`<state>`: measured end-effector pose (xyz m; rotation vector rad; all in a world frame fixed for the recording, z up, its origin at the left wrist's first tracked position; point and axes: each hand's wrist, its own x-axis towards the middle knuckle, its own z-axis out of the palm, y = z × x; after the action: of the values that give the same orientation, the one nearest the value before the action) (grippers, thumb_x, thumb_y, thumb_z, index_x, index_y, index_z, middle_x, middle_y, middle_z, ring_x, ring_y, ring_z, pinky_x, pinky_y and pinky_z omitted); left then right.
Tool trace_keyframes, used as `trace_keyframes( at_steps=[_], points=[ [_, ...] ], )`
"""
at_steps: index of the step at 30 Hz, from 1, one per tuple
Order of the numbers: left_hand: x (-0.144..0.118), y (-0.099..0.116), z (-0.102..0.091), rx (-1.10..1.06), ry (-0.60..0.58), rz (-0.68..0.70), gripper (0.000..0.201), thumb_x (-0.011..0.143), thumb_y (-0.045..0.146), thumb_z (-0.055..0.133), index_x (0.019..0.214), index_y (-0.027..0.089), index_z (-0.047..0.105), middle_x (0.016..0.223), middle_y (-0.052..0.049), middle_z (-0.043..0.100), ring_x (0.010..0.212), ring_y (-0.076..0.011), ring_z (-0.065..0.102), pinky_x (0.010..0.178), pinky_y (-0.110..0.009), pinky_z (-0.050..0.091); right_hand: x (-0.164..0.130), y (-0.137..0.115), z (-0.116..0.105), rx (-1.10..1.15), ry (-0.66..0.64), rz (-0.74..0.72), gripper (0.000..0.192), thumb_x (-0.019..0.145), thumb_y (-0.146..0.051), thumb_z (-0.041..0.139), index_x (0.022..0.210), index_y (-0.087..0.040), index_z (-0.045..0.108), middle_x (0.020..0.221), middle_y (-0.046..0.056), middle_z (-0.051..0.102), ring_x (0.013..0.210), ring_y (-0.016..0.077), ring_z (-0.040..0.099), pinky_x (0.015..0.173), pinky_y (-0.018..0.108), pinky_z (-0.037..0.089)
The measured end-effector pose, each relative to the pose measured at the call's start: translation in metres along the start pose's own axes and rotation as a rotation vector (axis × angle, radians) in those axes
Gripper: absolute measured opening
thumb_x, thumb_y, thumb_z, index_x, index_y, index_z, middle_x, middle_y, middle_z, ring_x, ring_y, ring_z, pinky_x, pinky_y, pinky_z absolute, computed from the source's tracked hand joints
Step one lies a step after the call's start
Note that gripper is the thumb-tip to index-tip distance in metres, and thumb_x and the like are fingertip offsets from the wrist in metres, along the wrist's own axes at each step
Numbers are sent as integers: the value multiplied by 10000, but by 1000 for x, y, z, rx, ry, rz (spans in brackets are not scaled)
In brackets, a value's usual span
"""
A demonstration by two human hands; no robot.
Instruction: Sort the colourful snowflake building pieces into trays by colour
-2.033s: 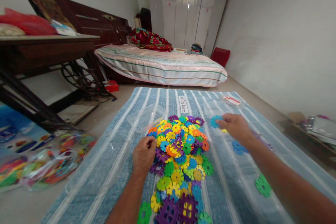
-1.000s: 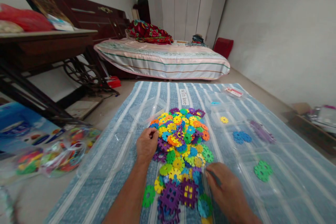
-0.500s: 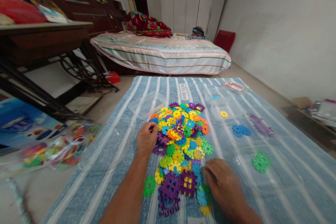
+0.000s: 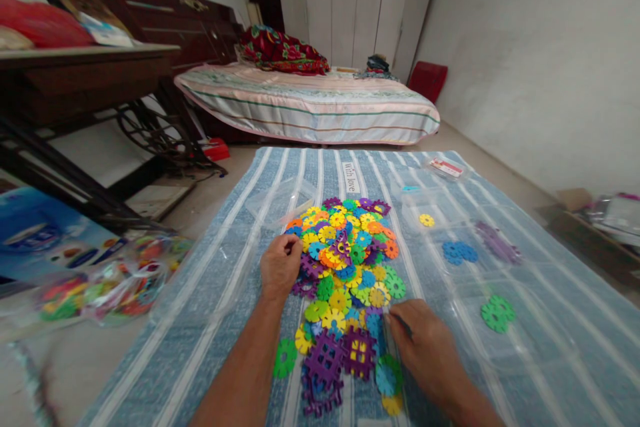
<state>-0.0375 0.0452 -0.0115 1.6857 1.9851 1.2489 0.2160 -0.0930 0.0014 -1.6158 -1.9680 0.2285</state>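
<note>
Pile: your heap of interlocking plastic discs (image 4: 345, 267) sits mid-mat, many colours mixed, with purple square grid pieces (image 4: 327, 363) at its near end
Right hand (image 4: 425, 350): your fingers are bunched at the pile's near right edge, touching a blue disc (image 4: 387, 373); whether they have closed on a piece, you cannot tell from here
Left hand (image 4: 280, 265): curled loosely with its fingertips on the pile's left edge; nothing clearly pinched, so its grip cannot be told either
Sorted so far: in the clear compartments on your right lie a few blue discs (image 4: 460, 252), some green discs (image 4: 497, 313), purple pieces (image 4: 497, 243) and one yellow disc (image 4: 427, 219), each colour apart from the others
Left to do: judging by the heap, nearly all of it; only a handful has been separated
Surface: striped blue mat (image 4: 210, 293) on the floor
Around: bagged toy pieces (image 4: 105, 287) to your left, a bed (image 4: 310, 107) beyond
</note>
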Motion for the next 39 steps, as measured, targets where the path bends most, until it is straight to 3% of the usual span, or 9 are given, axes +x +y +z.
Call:
trace_keyframes(
  at_steps=[26,39],
  points=[
    [-2,3,-3,-15,10,-2,164,743,326,491,726,216,611,754,2,653,738,-152,622,717,-264,498,17,3,8,41,80,61,281,905,-328,428,784,-201,647,718,33,624,683,156,594,638,255,425],
    [-3,2,-3,-6,5,-9,162,748,327,485,733,221,606,766,8,651,733,-143,620,707,-249,495,16,7,13,6,131,-10,314,917,-316,404,719,-200,617,693,34,604,679,153,572,637,255,403]
  ],
)
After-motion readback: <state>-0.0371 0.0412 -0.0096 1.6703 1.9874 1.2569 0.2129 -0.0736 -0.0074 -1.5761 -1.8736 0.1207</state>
